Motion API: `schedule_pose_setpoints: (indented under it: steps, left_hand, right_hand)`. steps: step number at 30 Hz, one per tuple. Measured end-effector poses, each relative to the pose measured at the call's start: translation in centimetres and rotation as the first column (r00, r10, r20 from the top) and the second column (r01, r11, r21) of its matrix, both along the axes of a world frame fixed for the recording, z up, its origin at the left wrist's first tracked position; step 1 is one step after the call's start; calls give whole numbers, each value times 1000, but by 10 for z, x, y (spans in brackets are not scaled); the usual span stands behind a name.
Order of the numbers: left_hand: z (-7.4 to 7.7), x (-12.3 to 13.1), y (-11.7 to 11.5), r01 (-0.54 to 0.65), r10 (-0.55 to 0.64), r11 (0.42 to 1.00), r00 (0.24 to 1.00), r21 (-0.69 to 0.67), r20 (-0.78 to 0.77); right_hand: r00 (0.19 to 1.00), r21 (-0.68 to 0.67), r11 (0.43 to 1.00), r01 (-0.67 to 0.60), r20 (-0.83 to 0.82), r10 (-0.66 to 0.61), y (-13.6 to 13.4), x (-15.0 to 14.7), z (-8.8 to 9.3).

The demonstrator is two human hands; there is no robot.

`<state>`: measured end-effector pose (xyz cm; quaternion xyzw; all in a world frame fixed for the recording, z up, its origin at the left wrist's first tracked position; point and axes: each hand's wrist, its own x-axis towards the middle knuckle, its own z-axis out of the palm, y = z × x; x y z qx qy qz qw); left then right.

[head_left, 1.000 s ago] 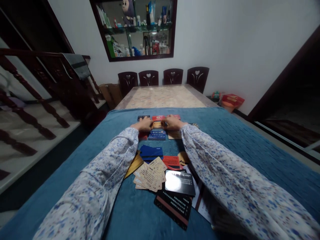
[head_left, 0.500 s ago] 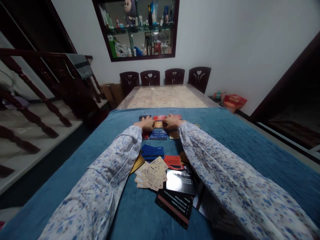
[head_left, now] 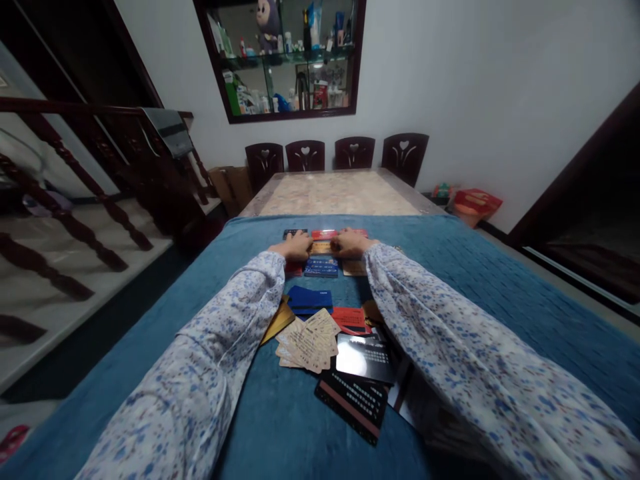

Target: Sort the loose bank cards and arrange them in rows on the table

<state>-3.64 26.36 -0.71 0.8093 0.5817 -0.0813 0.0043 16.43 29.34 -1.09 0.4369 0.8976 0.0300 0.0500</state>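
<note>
My left hand [head_left: 297,246] and my right hand [head_left: 349,244] rest at opposite ends of a gold card [head_left: 321,248], fingers curled in on its edges. This card lies in a grid of cards on the blue cloth. Behind it are a black card [head_left: 295,233] and a red card [head_left: 324,235]; in front are a blue card [head_left: 321,268], a tan card [head_left: 355,269] and a red card partly under my left wrist. Closer to me lie a fan of beige cards [head_left: 309,343], dark blue cards [head_left: 310,300], an orange-red card [head_left: 349,320], and black cards [head_left: 353,407].
A blue cloth [head_left: 450,280] covers the near part of the table; its marble-patterned top [head_left: 330,192] shows beyond. Several dark chairs [head_left: 355,153] stand at the far end. A wooden railing [head_left: 100,193] is on the left, and a red bag [head_left: 477,202] on the right.
The whole view has shifted slightly, so everything sits a little further right. Both hands stay at the gold card's ends, with little visible movement relative to the cards.
</note>
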Motion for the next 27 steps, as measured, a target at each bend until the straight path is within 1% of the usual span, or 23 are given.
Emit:
schedule_pose_setpoints:
  steps: [7,10,13,20,24,27]
  left_hand:
    - [11,-4,-18,12,-15,995,1000,99,27]
    - [13,-8,-31,21,-31,989,998,148,60]
    - [13,-14,-45,18,-35,983,995,182,91]
    - [11,-26,-78,-7,-16,978,994,209,111]
    - [5,-32,-97,-34,3,974,990,226,138]
    - [0,-35,-114,-32,-1,975,989,221,147]
  right_hand:
    - [999,22,1000,19,-31,-19,-7,5,8]
    - [997,65,998,0,-81,5,-13,6,13]
    - [991,109,993,-47,-118,60,-23,3,17]
    - [973,131,985,-116,-183,139,-50,-7,20]
    - [956,113,980,-162,-228,184,-66,-12,19]
    - [941,115,973,-200,-253,223,-78,-17,17]
